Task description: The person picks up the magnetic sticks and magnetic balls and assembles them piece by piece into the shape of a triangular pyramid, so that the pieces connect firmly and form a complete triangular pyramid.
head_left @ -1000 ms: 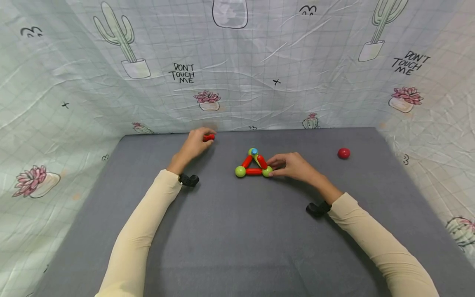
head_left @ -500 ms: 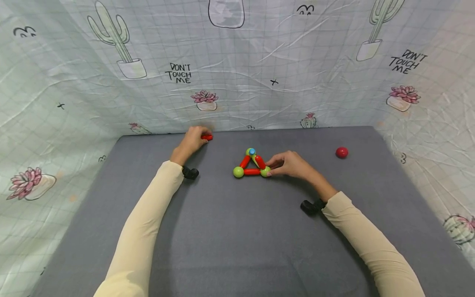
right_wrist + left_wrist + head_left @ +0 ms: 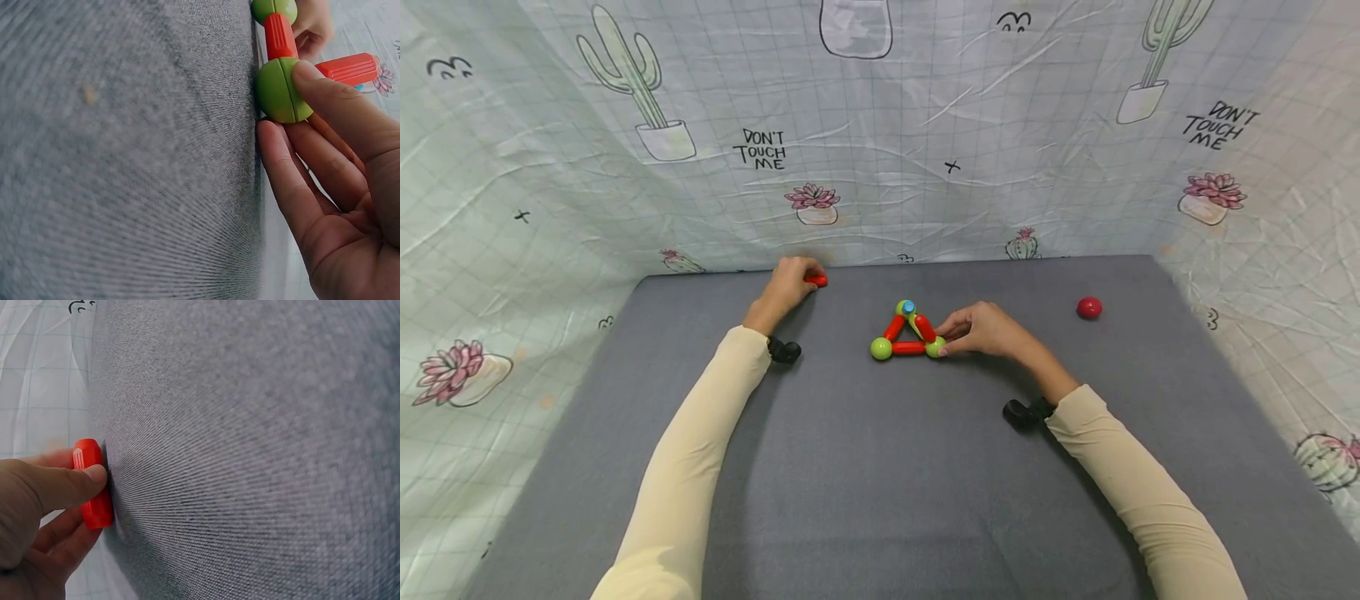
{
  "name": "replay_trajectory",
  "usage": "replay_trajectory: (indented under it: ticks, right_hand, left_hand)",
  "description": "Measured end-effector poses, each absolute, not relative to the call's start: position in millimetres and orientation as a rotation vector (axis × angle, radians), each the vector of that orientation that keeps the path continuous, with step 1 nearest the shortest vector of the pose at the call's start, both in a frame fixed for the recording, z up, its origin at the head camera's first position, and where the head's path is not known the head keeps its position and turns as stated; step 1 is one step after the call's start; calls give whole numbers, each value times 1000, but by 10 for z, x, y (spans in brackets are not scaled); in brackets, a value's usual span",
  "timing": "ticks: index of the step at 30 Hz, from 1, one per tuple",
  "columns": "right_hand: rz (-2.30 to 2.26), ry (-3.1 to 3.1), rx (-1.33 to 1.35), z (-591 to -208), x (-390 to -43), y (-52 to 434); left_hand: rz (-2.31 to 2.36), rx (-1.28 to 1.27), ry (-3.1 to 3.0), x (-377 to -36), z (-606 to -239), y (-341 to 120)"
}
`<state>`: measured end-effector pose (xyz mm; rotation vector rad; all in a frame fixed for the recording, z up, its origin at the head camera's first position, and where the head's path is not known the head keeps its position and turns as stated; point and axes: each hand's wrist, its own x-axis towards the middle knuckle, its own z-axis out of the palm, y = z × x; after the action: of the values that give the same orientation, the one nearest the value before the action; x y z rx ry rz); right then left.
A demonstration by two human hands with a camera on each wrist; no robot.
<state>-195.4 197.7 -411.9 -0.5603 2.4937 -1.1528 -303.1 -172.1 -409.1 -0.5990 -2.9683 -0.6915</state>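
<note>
Your workspace is a grey mat [image 3: 880,467] walled by a printed cactus cloth [image 3: 925,125]. Centre-far on the mat lies a flat triangle [image 3: 908,333] of red rods joined by green balls. Your right hand [image 3: 985,330] rests at the triangle's right corner, thumb and fingers closed narrowly round the green ball [image 3: 936,347] there; the right wrist view shows the thumb pressed on that ball [image 3: 282,90], with rods leaving it in two directions. Your left hand [image 3: 786,283] lies far left, near the cloth, pinching a loose red rod [image 3: 817,281] against the mat. The triangle lies to the right of and slightly nearer than this rod, so your left hand holds the free piece while your right is at the structure. The left wrist view shows the rod [image 3: 92,482] clamped between thumb and fingers, its long axis across the thumb; the head view hides most of it. A red ball [image 3: 1088,307] sits far right, well apart from both hands.
</note>
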Motion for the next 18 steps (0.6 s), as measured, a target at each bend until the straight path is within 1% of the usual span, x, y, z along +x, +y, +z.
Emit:
replay_trajectory:
  ticks: [10,18]
  right_hand:
    - [-1157,2498,-585,-4115,-1953,1974]
    - [-1163,2484,-596,-4110,-1964,1974]
  left_hand:
    - [-744,-585,-2948,-3024,-4089,-1748]
    - [-822,-588,-2916,-2934,-4029,-1726]
